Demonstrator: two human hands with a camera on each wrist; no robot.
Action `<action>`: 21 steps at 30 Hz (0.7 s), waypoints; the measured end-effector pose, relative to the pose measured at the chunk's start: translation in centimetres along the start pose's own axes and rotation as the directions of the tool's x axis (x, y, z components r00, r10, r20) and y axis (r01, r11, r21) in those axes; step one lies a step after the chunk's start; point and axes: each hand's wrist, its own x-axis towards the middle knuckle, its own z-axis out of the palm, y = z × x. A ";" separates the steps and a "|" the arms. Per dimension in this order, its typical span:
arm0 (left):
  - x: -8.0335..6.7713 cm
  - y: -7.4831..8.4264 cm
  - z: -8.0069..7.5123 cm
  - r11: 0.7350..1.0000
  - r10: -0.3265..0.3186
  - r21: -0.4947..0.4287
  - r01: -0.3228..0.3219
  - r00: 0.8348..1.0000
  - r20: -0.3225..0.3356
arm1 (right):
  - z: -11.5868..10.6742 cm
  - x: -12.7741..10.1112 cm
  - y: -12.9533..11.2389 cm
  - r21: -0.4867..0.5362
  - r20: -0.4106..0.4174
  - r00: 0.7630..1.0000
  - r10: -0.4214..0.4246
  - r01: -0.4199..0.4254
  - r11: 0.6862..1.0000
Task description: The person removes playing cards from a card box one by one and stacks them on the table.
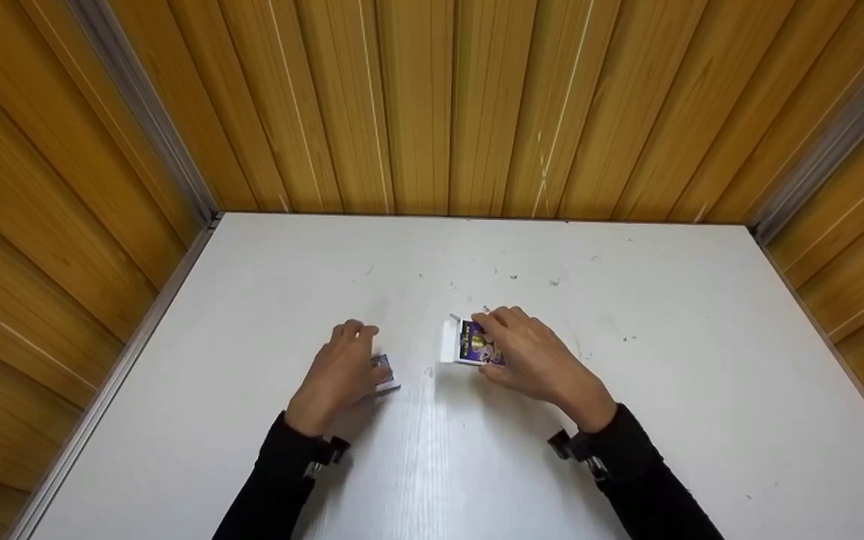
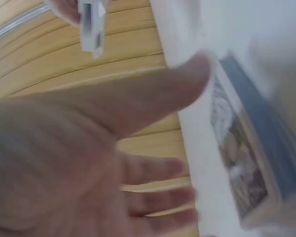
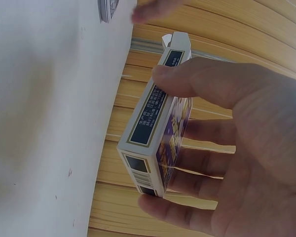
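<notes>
My right hand (image 1: 496, 346) grips a purple and white card box (image 1: 469, 343) near the middle of the white table (image 1: 627, 420). In the right wrist view the thumb (image 3: 187, 79) presses the box's narrow side (image 3: 143, 118) and the fingers curl under its far side; the box stands on edge with its white top flap (image 3: 177, 39) open. To the left lies a small deck of cards (image 1: 385, 373), flat on the table. My left hand (image 1: 361, 352) hovers over the deck's left part with relaxed fingers; the thumb tip (image 2: 200, 69) sits at the deck's (image 2: 239, 158) end.
Wooden slat walls (image 1: 432, 105) close the table in at the back and on both sides, with metal corner strips (image 1: 147, 120). Bare white tabletop lies around both hands, with small dark specks toward the back.
</notes>
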 end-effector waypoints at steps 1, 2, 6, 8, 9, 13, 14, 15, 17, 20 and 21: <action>0.0 0.4 0.0 0.998 0.052 -0.021 -0.054 0.996 -0.079 | 0.0 0.0 -0.1 -0.006 0.003 1.000 -0.006 0.006 1.000; 0.0 0.8 0.0 0.992 0.107 -0.044 -0.115 0.981 -0.161 | 0.1 0.0 -0.2 -0.011 0.004 1.000 -0.013 0.013 1.000; 0.0 2.7 0.2 0.950 0.246 -0.092 -0.300 0.894 -0.375 | 0.1 0.0 -0.6 -0.021 -0.008 0.999 -0.047 0.047 0.999; 0.0 3.5 0.3 0.932 0.262 -0.125 -0.341 0.870 -0.418 | 0.2 0.1 -0.8 -0.027 -0.022 0.998 -0.062 0.062 0.998; -0.1 3.8 0.4 0.925 0.260 -0.148 -0.350 0.867 -0.425 | 0.2 0.1 -0.9 -0.025 -0.026 0.997 -0.067 0.066 0.997; -0.1 4.6 1.0 0.881 0.259 -0.262 -0.393 0.866 -0.427 | 0.3 0.2 -1.3 -0.020 -0.022 0.997 -0.078 0.077 0.997; -0.1 4.7 1.2 0.869 0.258 -0.291 -0.400 0.868 -0.424 | 0.4 0.2 -1.4 -0.016 -0.018 0.997 -0.079 0.078 0.997; 0.0 4.8 1.3 0.858 0.254 -0.318 -0.403 0.871 -0.419 | 0.4 0.2 -1.5 -0.012 -0.016 0.997 -0.081 0.080 0.997; 0.1 5.0 1.7 0.839 0.243 -0.368 -0.401 0.881 -0.405 | 0.5 0.2 -1.7 -0.005 -0.016 0.996 -0.088 0.088 0.996; 0.2 5.1 2.2 0.827 0.221 -0.415 -0.379 0.898 -0.380 | 0.5 0.1 -1.9 0.005 -0.024 0.995 -0.101 0.101 0.995; 0.2 5.1 2.4 0.828 0.213 -0.422 -0.369 0.904 -0.372 | 0.5 0.1 -1.9 0.007 -0.028 0.994 -0.104 0.104 0.995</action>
